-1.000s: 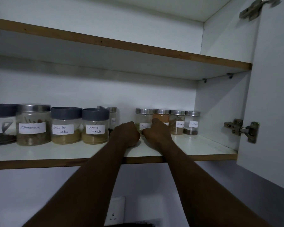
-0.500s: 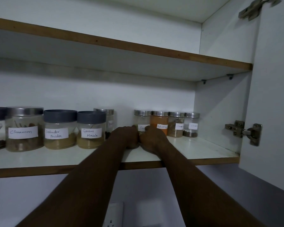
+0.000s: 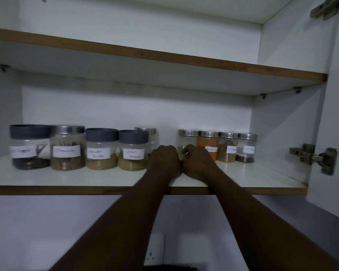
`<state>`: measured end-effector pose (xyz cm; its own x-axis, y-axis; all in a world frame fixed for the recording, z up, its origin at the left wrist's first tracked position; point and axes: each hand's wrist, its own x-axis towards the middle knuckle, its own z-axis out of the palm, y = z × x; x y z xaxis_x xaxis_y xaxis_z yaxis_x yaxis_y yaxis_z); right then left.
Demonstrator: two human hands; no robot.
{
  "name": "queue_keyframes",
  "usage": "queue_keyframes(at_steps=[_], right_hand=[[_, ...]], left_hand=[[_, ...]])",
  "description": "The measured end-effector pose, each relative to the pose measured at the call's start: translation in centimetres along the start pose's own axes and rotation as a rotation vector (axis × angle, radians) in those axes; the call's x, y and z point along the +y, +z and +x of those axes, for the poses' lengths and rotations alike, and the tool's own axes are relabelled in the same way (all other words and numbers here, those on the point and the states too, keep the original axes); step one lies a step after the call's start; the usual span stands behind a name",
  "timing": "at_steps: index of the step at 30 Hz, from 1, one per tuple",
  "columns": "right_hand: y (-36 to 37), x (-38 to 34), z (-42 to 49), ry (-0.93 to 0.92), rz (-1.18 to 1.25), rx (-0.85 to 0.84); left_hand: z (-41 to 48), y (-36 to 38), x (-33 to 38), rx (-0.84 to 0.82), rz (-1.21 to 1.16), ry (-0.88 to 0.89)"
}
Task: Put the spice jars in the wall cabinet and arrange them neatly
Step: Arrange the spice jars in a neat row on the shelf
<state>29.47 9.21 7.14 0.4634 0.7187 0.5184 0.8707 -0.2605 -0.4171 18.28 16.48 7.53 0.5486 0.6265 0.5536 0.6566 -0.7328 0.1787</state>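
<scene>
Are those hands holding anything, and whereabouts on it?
Cannot tell. The right hand curls at the lower front of a steel-lidded jar; the left hand is curled beside it.

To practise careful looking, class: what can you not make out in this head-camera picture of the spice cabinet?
Head view:
Fingers of the left hand and right hand: largely hidden behind the hands' backs, so any grip is unclear.
Label of the steel-lidded jar behind the right hand: covered by it.
Label of the far-left grey-lidded jar: blurred.
</scene>
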Motion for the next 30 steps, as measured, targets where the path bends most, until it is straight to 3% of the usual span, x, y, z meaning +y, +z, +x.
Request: queue_keyframes(at_steps=[4,8,13,21,26,30], right_hand=[[0.4,-2.2,0.5,0.010,-0.121,-0.145],[1.4,-5.2,1.7,0.004,-0.125,-0.276],[3.0,-5.5,2.9,0.107,0.058,-0.252],[3.2,-5.6,3.5,0.012,0.233,-0.374],[3.7,-5.0,3.3,0.000,0.302,-0.302],[3.7,-4.5,2.8,0.026,0.216,-0.154]], left_hand=[[-1.6,-1.2,-1.8,0.052,-0.058,-0.180],[-2.4,-1.6,-2.8,0.090,-0.014,-0.235],[-2.1,-1.5,-3.1,0.076,-0.041,-0.256],[-0.1,-0.8,-4.6,-0.041,-0.224,-0.349],[1.1,-0.8,-5.2,-0.173,-0.198,-0.226],[2.1,-1.0,-5.4,-0.268,-0.133,-0.086]])
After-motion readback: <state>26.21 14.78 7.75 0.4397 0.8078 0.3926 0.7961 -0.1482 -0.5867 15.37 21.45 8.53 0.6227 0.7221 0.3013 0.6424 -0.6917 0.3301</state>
